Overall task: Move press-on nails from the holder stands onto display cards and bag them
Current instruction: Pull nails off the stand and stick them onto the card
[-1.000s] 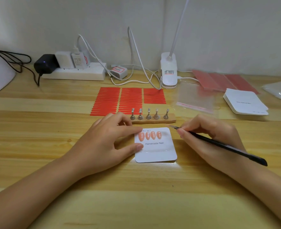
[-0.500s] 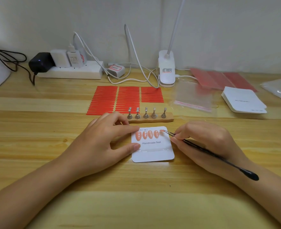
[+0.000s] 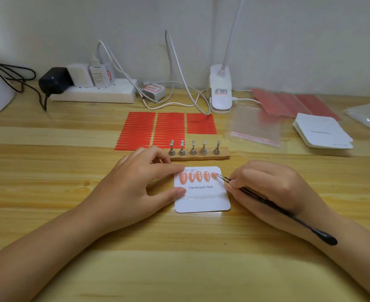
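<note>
Now | left hand [image 3: 136, 186] pinning card [image 3: 202, 200] | right hand [image 3: 269, 188] gripping tweezers [image 3: 266, 202], nail [image 3: 213, 175] at tip

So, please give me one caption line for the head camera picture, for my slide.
Left hand steadies the display card while right hand sets a fifth nail with tweezers.

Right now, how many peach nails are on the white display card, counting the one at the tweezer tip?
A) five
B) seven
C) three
A: four peach nails stand in a row on the display card, and a smaller fifth nail sits at the tweezers tip.
</note>
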`<state>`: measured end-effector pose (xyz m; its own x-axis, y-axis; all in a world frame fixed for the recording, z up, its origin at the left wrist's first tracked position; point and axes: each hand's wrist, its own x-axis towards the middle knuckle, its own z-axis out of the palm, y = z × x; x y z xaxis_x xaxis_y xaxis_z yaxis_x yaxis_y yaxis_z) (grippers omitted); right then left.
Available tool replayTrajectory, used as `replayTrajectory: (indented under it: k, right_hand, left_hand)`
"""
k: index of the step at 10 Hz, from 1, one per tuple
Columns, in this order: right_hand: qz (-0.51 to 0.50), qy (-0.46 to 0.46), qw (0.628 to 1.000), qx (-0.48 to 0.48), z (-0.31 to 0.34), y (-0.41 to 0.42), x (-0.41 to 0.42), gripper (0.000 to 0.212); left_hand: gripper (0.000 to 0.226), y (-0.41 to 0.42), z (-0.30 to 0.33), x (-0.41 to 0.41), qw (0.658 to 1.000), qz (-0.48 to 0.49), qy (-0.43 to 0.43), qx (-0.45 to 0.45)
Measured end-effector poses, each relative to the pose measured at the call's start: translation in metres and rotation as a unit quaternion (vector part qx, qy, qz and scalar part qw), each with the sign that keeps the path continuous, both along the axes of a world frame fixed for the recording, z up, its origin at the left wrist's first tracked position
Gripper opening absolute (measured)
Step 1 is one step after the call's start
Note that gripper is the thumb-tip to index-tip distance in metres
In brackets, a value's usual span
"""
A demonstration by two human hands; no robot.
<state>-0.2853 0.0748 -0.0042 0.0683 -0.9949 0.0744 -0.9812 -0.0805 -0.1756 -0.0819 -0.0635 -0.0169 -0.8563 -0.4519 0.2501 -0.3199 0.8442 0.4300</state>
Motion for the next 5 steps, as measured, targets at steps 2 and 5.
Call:
replayTrajectory:
  k: [2, 5]
  right_hand:
    - [0.072, -0.005, 0.975, -0.212, -0.0071, 0.0067, 0.0048, 0.026]
    - [0.086, 0.005, 0.968, -0.234, -0.0130, 0.0052, 0.0001, 0.028]
  left_hand:
    - [0.059, 0.0003, 0.0001, -0.0004, 1.000, 0.004, -0.003, 0.003]
    - [0.059, 0.0009, 0.0003, -0.0002, 1.000, 0.004, -0.003, 0.006]
